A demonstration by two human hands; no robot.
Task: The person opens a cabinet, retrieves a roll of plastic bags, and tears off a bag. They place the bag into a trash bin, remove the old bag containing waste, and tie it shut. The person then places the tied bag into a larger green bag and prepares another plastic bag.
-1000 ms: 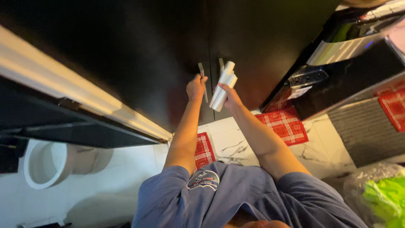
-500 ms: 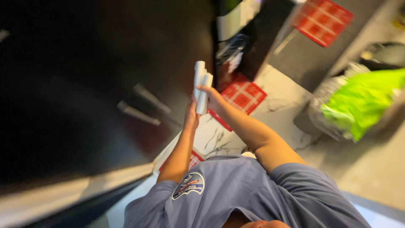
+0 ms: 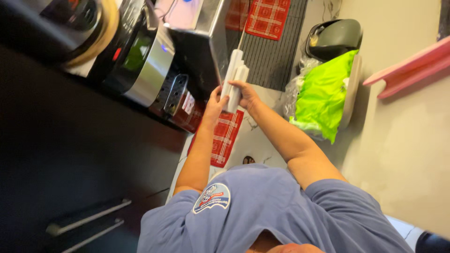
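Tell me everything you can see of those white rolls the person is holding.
The white rolls are slim tubes, at least two, bunched side by side, smooth and pale like rolled plastic or paper. They point away from the person, held in the air above a red checked mat. The right hand grips their near end; the left hand touches them from the other side.

Near the top centre of the frame, both hands meet on white rolls (image 3: 234, 80): the right hand (image 3: 247, 95) wraps them, the left hand (image 3: 213, 104) touches their side. Below lies a red checked mat (image 3: 225, 137) on the marble worktop (image 3: 255, 140); a bright green bag (image 3: 322, 93) sits to the right.
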